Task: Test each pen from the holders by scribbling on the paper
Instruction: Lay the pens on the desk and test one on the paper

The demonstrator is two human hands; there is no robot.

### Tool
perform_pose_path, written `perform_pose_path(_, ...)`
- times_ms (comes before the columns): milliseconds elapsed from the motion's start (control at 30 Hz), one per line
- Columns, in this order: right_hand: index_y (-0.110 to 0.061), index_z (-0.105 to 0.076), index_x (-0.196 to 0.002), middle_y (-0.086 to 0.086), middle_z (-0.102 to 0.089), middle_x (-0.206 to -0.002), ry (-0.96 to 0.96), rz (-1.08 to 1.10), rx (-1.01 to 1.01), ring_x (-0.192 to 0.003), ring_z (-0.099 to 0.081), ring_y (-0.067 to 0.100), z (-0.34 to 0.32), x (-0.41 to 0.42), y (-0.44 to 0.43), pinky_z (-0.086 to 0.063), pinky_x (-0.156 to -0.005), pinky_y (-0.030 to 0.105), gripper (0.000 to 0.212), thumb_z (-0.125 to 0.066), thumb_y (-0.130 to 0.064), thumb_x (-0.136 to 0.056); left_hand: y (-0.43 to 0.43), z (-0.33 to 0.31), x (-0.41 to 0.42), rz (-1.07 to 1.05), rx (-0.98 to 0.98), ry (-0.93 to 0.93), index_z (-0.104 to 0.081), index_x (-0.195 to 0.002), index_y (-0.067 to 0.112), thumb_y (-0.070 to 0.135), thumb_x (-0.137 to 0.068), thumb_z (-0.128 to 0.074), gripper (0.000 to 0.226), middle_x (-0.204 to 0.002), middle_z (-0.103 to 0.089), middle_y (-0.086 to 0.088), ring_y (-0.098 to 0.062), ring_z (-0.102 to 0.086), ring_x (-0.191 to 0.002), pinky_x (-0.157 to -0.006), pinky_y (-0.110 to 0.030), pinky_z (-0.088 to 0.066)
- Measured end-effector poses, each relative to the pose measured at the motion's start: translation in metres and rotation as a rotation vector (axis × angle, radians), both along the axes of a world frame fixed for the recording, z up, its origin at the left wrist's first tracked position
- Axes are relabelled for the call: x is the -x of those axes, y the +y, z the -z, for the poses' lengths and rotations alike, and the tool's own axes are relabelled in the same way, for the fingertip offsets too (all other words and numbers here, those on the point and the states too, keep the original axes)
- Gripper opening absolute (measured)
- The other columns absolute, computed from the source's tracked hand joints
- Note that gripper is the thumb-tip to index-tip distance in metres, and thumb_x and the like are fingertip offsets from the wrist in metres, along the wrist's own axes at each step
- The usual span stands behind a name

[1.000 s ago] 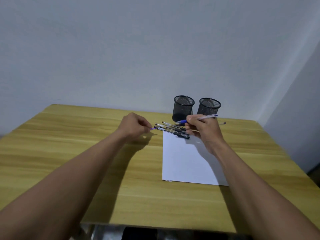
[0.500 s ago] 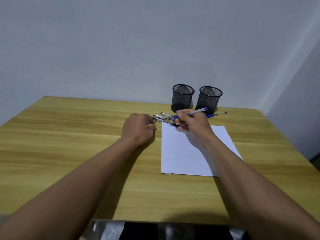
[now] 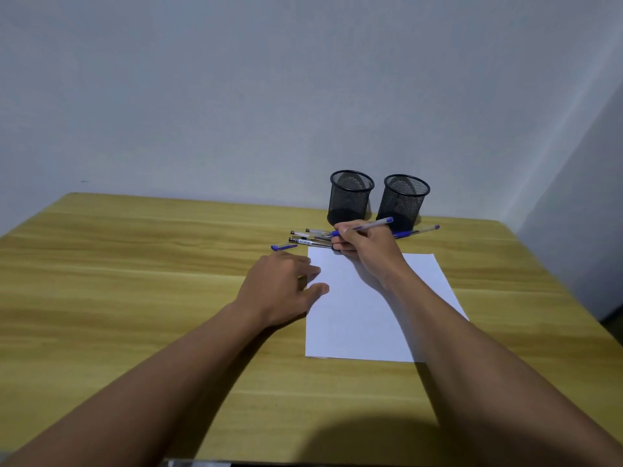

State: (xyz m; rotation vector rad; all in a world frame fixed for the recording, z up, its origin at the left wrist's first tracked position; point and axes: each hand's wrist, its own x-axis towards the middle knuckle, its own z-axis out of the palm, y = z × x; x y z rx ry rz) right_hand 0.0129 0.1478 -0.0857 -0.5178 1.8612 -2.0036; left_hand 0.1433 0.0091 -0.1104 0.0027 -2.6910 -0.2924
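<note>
A white sheet of paper (image 3: 364, 308) lies on the wooden table (image 3: 135, 281). My right hand (image 3: 365, 249) grips a blue pen (image 3: 371, 225) over the paper's far edge, its tip hidden by my fingers. My left hand (image 3: 281, 286) rests flat at the paper's left edge, fingers apart and holding nothing. A blue pen cap (image 3: 283, 247) lies on the table just beyond my left hand. Several capped pens (image 3: 310, 239) lie side by side beyond the paper. Another blue pen (image 3: 416, 231) lies to the right of my right hand. Two black mesh holders (image 3: 350, 197) (image 3: 403, 201) stand behind, apparently with no pens inside.
The table meets a pale wall at the back. Its right edge runs close to another wall (image 3: 573, 214). The near table edge is at the bottom of the view.
My left hand has let the blue cap drop on the table and moved back to the paper's left edge, opening flat. My right hand still holds the uncapped blue pen.
</note>
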Motion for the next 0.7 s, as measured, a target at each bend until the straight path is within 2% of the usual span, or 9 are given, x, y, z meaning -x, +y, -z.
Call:
perform_pose_path(133, -0.003, -0.070, -0.104, 0.020, -0.070, -0.095, 0.023, -0.002, -0.009, -0.086, -0.066, 0.024, 0.001, 0.003, -0.002, -0.061, -0.082, 0.025, 0.011, -0.059, -0.006, -0.101, 0.000, 0.002, 0.001, -0.030, -0.002, -0.015, -0.055, -0.070, 0.016, 0.059, -0.083, -0.053, 0.045, -0.071, -0.055, 0.002, -0.017, -0.051, -0.071, -0.058, -0.034, -0.044)
perform_pose_path(300, 0.001, -0.069, -0.111, 0.021, -0.070, -0.098, 0.036, -0.001, -0.022, -0.090, -0.067, 0.025, 0.001, 0.003, -0.002, -0.060, -0.081, 0.023, 0.016, -0.059, -0.006, -0.101, 0.003, 0.000, 0.000, -0.076, -0.049, -0.053, -0.072, -0.087, 0.022, 0.065, -0.077, -0.053, 0.048, -0.091, -0.071, 0.007, -0.015, -0.063, -0.088, -0.070, -0.035, -0.052)
perform_pose_path(367, -0.005, -0.071, -0.104, 0.019, -0.070, -0.095, 0.058, -0.002, -0.028, -0.089, -0.066, 0.025, 0.000, -0.001, 0.000, -0.060, -0.077, 0.022, 0.012, -0.060, -0.007, -0.101, 0.003, -0.002, 0.000, -0.090, -0.096, -0.064, -0.072, -0.088, 0.022, 0.065, -0.077, -0.054, 0.048, -0.090, -0.072, 0.007, -0.016, -0.063, -0.087, -0.070, -0.035, -0.053)
perform_pose_path(433, -0.008, -0.072, -0.094, 0.018, -0.068, -0.088, 0.070, -0.001, -0.037, -0.083, -0.063, 0.025, -0.001, -0.007, 0.002, -0.057, -0.066, 0.022, 0.013, -0.061, -0.007, -0.100, 0.002, -0.005, -0.001, -0.122, -0.159, -0.069, -0.072, -0.095, 0.024, 0.062, -0.077, -0.057, 0.045, -0.094, -0.073, 0.009, -0.018, -0.062, -0.092, -0.074, -0.034, -0.052)
perform_pose_path(533, 0.000, -0.073, -0.090, 0.019, -0.063, -0.079, 0.092, -0.005, -0.085, -0.074, -0.057, 0.027, 0.005, -0.013, 0.002, -0.047, -0.060, 0.031, 0.016, -0.063, -0.008, -0.099, -0.002, -0.008, -0.003, -0.163, -0.059, -0.092, -0.069, -0.116, 0.028, 0.065, -0.078, -0.055, 0.054, -0.116, -0.070, 0.009, -0.022, -0.056, -0.111, -0.088, -0.037, -0.049)
perform_pose_path(600, 0.005, -0.072, -0.094, 0.018, -0.063, -0.076, 0.115, 0.005, -0.133, -0.072, -0.057, 0.027, 0.011, -0.015, 0.001, -0.045, -0.058, 0.033, 0.016, -0.063, -0.009, -0.098, -0.002, -0.007, -0.006, -0.188, 0.011, -0.145, -0.066, -0.118, 0.026, 0.070, -0.078, -0.047, 0.062, -0.124, -0.066, 0.004, -0.024, -0.053, -0.118, -0.093, -0.039, -0.046)
perform_pose_path(700, 0.002, -0.069, -0.093, 0.016, -0.065, -0.072, 0.164, 0.037, -0.172, -0.069, -0.061, 0.026, 0.014, -0.015, -0.001, -0.048, -0.055, 0.032, 0.011, -0.063, -0.006, -0.097, -0.001, -0.003, -0.009, -0.226, 0.036, -0.198, -0.062, -0.118, 0.021, 0.073, -0.082, -0.038, 0.068, -0.137, -0.058, -0.003, -0.026, -0.049, -0.127, -0.101, -0.039, -0.042)
